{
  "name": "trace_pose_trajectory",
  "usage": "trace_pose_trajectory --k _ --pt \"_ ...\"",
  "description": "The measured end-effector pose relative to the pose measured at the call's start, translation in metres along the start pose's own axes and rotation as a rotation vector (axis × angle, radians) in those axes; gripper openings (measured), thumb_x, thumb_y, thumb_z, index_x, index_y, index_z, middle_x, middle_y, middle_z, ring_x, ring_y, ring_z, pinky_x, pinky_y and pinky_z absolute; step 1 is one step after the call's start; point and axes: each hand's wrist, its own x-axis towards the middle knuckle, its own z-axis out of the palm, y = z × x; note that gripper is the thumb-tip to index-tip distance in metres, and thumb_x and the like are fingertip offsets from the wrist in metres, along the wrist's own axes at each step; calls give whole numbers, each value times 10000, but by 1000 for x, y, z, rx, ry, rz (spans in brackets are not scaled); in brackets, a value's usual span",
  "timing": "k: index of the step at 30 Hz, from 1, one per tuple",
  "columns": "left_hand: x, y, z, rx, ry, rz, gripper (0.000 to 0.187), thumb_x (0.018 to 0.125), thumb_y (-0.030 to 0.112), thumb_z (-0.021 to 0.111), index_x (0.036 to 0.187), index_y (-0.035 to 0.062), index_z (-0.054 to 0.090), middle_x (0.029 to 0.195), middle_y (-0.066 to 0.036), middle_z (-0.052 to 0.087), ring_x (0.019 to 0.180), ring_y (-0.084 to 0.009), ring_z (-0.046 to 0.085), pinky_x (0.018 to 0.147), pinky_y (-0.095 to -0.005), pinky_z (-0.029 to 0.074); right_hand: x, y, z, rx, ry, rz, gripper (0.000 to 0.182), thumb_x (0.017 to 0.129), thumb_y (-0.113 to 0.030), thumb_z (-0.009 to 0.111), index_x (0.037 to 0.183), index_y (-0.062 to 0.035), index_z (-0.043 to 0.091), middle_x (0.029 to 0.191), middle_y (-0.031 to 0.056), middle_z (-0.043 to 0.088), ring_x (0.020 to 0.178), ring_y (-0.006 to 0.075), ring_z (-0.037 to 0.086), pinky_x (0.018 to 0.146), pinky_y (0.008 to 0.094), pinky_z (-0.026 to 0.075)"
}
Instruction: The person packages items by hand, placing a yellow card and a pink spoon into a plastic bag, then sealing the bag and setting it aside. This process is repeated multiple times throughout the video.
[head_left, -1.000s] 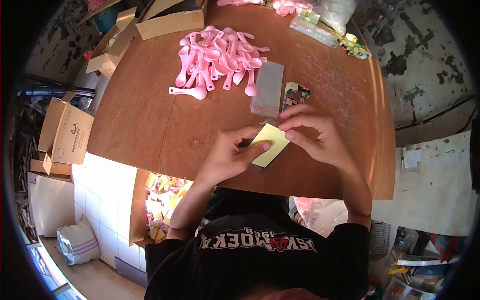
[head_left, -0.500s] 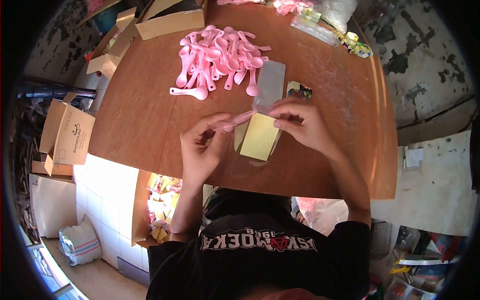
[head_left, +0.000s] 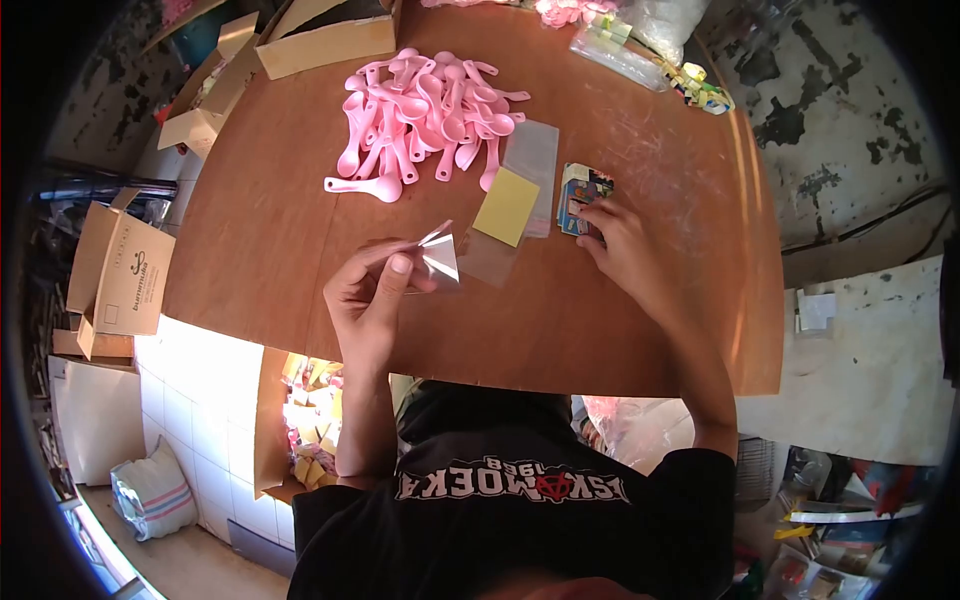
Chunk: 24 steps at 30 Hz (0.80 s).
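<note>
My left hand (head_left: 368, 300) pinches a clear plastic bag (head_left: 438, 258) between thumb and fingers; light glints off its folded end. At the small stack of printed cards (head_left: 576, 196), my right hand (head_left: 618, 245) has its thumb and fingertips closed on the lower edge. Between the hands, a plain yellow card (head_left: 507, 207) lies tilted on clear plastic sleeves (head_left: 535, 150). Just beyond my left hand is a heap of pink plastic scoops (head_left: 425, 110), with one scoop (head_left: 370, 187) lying at its near edge.
An open cardboard box (head_left: 330, 38) stands at the table's far left. Plastic packets (head_left: 620, 58) and a strip of printed pieces (head_left: 700, 88) lie at the far right. Below the near edge sits a box of packed yellow-and-pink items (head_left: 315, 415). Another carton (head_left: 130, 270) is at left.
My right hand has moved from the yellow card to the printed cards. The yellow card now lies farther from me. My left hand has drawn back slightly, still holding clear plastic.
</note>
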Motion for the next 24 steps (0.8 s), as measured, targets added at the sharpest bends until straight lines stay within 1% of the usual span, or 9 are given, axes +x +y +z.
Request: trace_pose_trajectory --k 2,6,8,10,12,14,15,19,24 --pt "-1 4 1 -43 36 -1 193 953 104 624 1068 -43 672 1047 -184 662 753 -187 664 712 -298 540 -7 6 1 57 32 4 283 739 -46 767 1010 6 703 995 149 683 872 339 655 778 386 535" --pt "4 18 1 16 102 180 192 942 116 627 1054 -28 686 1106 -229 641 801 -212 675 735 -319 556 -9 19 -2 182 -1 44 256 761 -37 754 1008 2 702 990 147 686 838 324 662 739 373 540" --pt "10 13 -6 146 164 349 174 938 106 625 1019 -32 695 1126 -231 637 826 -234 681 758 -314 549 -8 26 -3 141 69 -48 224 784 -22 731 1003 0 694 987 148 692 794 310 668 705 365 542" --pt "9 20 2 34 169 296 163 934 82 632 1022 -36 702 1079 -194 664 838 -239 682 776 -288 528 -3 16 -17 32 167 -35 198 801 -34 722 995 -8 696 954 150 691 773 305 667 701 357 538" --pt "7 23 2 -31 160 105 157 923 50 650 1034 -46 706 1014 -154 691 835 -207 674 770 -269 517 -1 -1 -34 -74 264 -20 173 817 -46 713 987 -15 699 922 152 689 752 300 666 697 349 534" --pt "11 23 7 39 108 27 160 915 46 665 1037 -48 708 987 -134 700 825 -174 665 758 -257 512 -2 -21 -48 239 450 73 127 871 -51 691 986 1 687 876 133 689 702 199 656 651 301 520" --pt "13 23 10 106 51 -58 164 907 41 680 1041 -49 711 960 -114 709 814 -142 655 747 -245 508 -3 -29 -51 423 484 75 107 909 -52 668 978 31 677 844 91 681 709 108 616 628 250 493" --pt "15 14 26 102 -68 -200 178 900 80 708 1039 -30 721 928 -63 714 805 -71 617 728 -215 494 0 -69 -82 732 413 -26 130 904 -61 685 946 61 672 837 76 676 738 82 603 649 214 469" --pt "12 12 39 95 -184 -258 173 901 64 701 1043 -34 718 920 -71 715 813 -87 625 737 -229 507 24 -85 -85 687 378 -112 126 906 -87 687 937 36 684 783 55 668 710 76 594 630 217 463"
